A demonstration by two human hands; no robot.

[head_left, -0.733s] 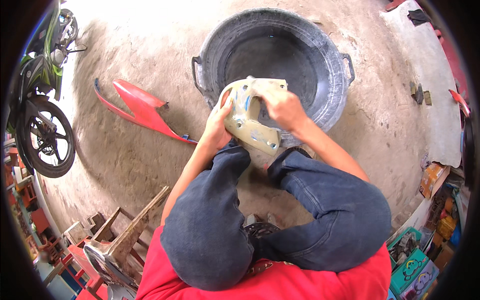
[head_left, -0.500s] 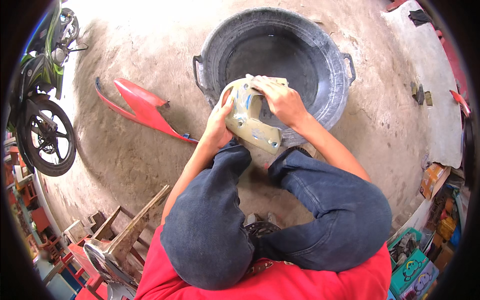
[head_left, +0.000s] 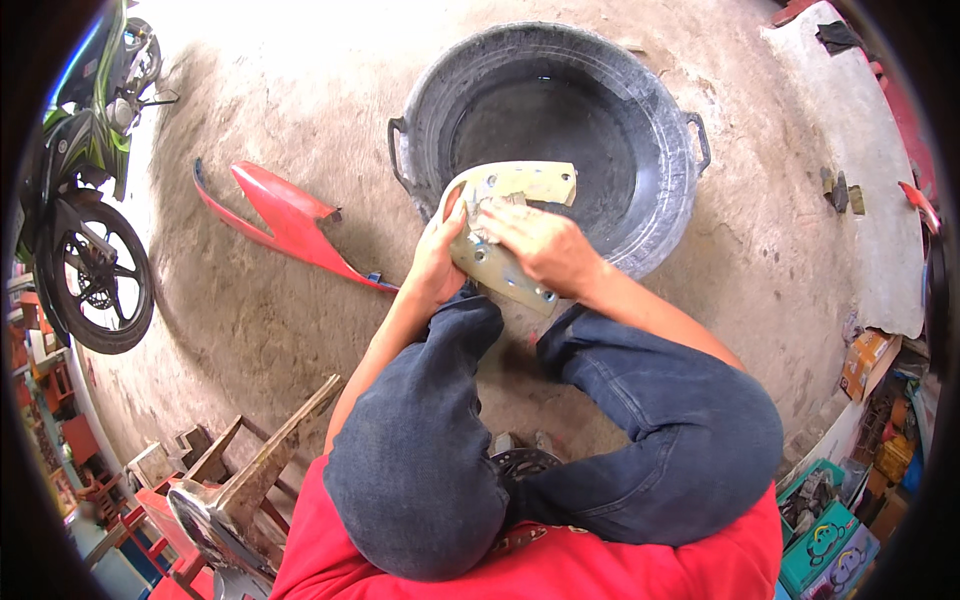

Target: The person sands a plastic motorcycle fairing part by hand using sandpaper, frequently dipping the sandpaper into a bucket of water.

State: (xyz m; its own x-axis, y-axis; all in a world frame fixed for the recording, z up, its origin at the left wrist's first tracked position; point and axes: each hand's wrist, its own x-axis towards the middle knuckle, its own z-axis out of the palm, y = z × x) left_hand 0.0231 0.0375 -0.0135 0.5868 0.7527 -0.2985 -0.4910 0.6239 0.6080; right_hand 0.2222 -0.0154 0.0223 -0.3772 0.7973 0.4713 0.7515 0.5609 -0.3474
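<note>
My left hand (head_left: 435, 262) grips the left edge of a curved motorcycle fairing panel (head_left: 540, 180), its thumb over the near face. The panel is beige with worn blue and grey patches and several holes. It is tilted over the near rim of a large black basin (head_left: 672, 215). My right hand (head_left: 550, 248) presses its fingers flat on the middle of the panel. A small greyish sheet (head_left: 512, 199) shows at those fingertips, mostly covered. The basin's dark bottom has a small shine on it, like shallow water.
A red motorcycle panel (head_left: 290, 225) lies on the concrete floor to the left. Beyond it stands a motorcycle (head_left: 95, 270). A wooden stool-like frame (head_left: 265, 455) is at the lower left. Boxes (head_left: 825, 550) and clutter line the lower right.
My right hand has slid from the panel's far edge down toward me, onto its middle. The panel's far arm is now uncovered and the panel has tilted slightly. My left hand keeps its grip.
</note>
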